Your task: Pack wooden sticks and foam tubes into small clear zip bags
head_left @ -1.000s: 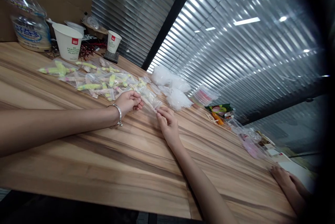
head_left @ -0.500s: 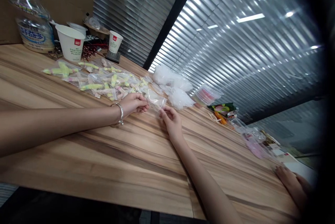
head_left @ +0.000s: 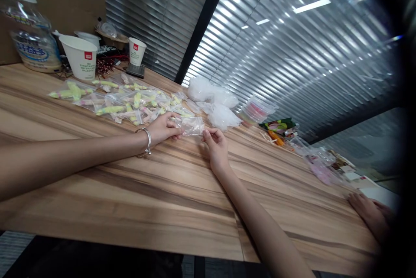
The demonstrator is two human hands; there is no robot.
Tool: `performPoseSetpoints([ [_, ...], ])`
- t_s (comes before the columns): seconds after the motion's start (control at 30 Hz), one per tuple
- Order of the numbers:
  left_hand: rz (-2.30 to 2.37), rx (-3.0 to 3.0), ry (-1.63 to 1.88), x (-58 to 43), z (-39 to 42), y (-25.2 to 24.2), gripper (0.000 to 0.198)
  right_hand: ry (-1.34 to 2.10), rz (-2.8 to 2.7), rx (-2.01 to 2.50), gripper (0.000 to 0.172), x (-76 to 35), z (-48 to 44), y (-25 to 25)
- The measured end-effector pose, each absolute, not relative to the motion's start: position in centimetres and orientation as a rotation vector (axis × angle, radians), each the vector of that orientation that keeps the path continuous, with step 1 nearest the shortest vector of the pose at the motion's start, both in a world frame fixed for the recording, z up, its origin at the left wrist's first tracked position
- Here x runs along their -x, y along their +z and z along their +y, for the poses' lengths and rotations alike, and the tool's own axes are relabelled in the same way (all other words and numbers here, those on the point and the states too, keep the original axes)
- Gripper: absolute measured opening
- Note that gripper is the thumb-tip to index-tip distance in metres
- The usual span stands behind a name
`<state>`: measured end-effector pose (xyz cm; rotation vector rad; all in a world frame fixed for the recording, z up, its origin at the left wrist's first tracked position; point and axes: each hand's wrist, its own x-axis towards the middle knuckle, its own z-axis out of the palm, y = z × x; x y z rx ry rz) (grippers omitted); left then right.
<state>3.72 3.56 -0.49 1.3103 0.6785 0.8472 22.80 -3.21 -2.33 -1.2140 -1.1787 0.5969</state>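
Note:
Between my hands a small clear plastic bag [head_left: 191, 126] is stretched level above the wooden table [head_left: 156, 191]. My left hand [head_left: 165, 128], with silver bangles at the wrist, pinches its left end. The right end is pinched by the thumb and fingers of my right hand [head_left: 215, 143]. Whether anything lies inside the bag is hard to make out. Just beyond my left hand spread several clear zip bags [head_left: 110, 110] holding yellow-green and pinkish pieces. Behind the held bag sits a heap of whitish, translucent plastic bags [head_left: 222, 115].
A large plastic jar [head_left: 35, 48], a paper cup [head_left: 79, 59] and a smaller paper cup [head_left: 136, 50] stand at the back left. Stacked plastic tubs [head_left: 255, 111] and wrapped items [head_left: 320, 167] line the right edge. Another person's hand [head_left: 367, 211] rests at far right.
The plastic bag has turned from slanting to nearly level and is pulled flatter. My right hand has shifted slightly right; the camera view has moved a little.

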Motion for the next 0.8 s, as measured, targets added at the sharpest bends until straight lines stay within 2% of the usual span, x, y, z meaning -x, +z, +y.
performPoseSetpoints([
  [0.1,0.667,-1.374,0.803,-3.6,3.5,-0.5,0.052,0.580,-1.164,1.202,0.021,-22.7,-3.1,-2.4],
  [0.33,0.656,-1.473,0.773,-3.6,3.5,-0.8,0.037,0.512,-1.137,1.174,0.022,-22.3,-2.9,-2.6],
  [0.5,0.626,-1.460,0.807,-3.5,4.0,-1.2,0.032,0.430,-1.224,1.169,0.018,-21.7,-2.9,-2.4],
  [0.8,0.601,-1.442,0.776,-3.5,4.7,-1.5,0.034,0.234,-1.414,1.084,0.016,-20.6,-3.7,-1.3],
])
